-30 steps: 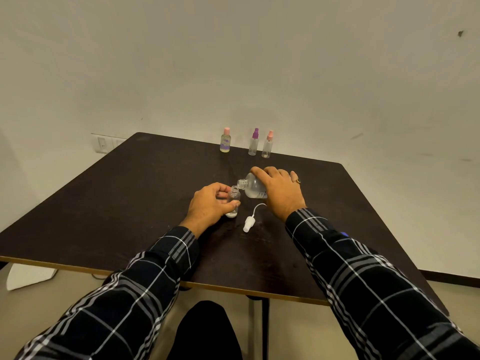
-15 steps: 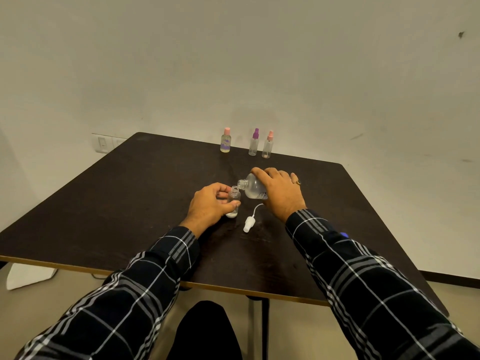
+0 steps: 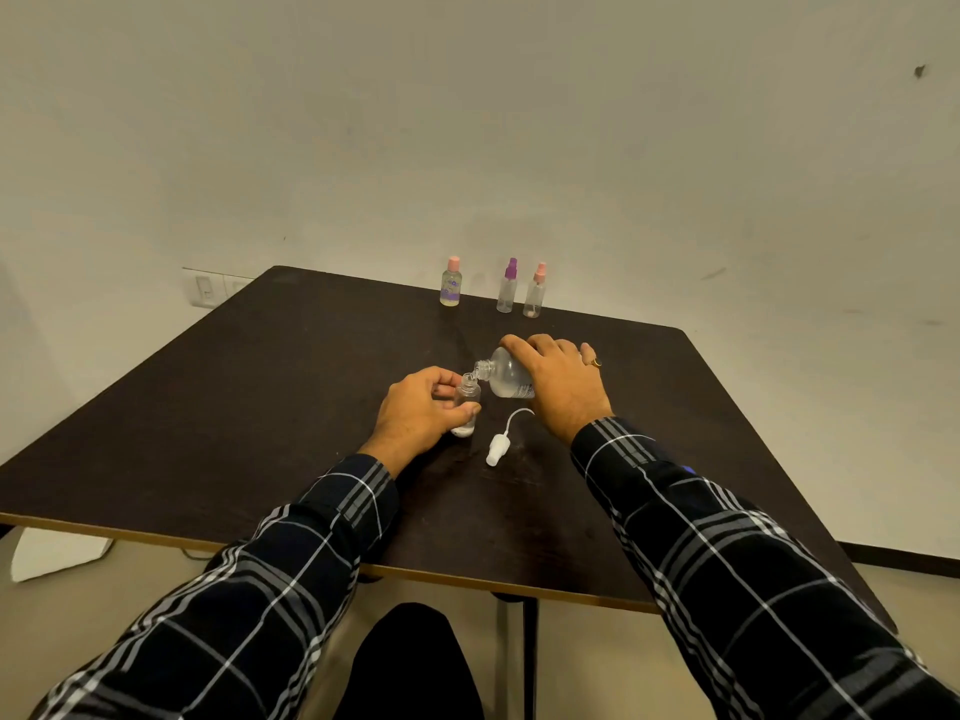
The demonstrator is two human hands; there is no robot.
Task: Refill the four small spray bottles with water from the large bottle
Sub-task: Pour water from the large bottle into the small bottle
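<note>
- Pale wall (image 3: 519, 122) behind, switch plate (image 3: 208, 289) low on it at left.
- Dark table (image 3: 234, 407), light edge strip along the near side.
- 2 plaid sleeves (image 3: 727, 563) reach in from the bottom, both hands mid-table.
- Right hand (image 3: 558, 379) grasps the large bottle (image 3: 506, 379) from above, fingers curled over its body. The bottle is clear, uncapped, tipped over to the left and held off the table.
- Left hand (image 3: 421, 407) grasps the open small bottle (image 3: 467, 394), thumb and fingers wrapped round it. That bottle stands upright on the table, mid-table, just left of the large one.
- The large bottle's neck sits right at the open small bottle's mouth, touching or nearly so; cannot tell which.
- 3 capped small spray bottles upright in a row at the far edge, well apart from the hands: pink cap with purple label (image 3: 451, 285), purple cap (image 3: 508, 288), pink cap (image 3: 535, 293).
- White spray head (image 3: 497, 449) with thin curved tube lies flat on the table, just beside the open small bottle, below the right hand.
- Ring (image 3: 596, 362) on a right-hand finger.
</note>
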